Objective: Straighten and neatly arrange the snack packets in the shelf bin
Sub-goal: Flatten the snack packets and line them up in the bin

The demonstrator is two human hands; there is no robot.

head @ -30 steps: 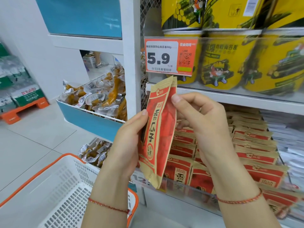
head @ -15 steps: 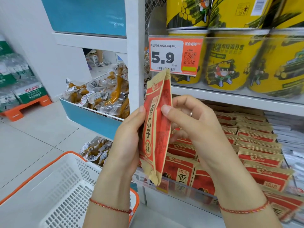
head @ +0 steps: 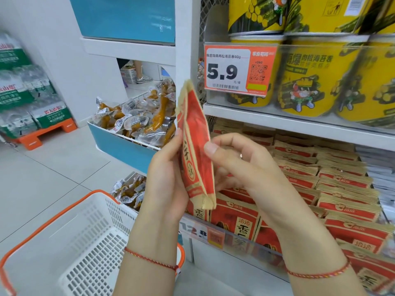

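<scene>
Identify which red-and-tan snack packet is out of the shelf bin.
The red-and-tan paper packet held upright between left hand and right hand; the others lie stacked in the bin.

A shop: price tag on shelf at 12 o'clock, stocked packets at 3, basket at 8.

Red snack packet upright between left hand and right hand, before shelf bin.
</scene>
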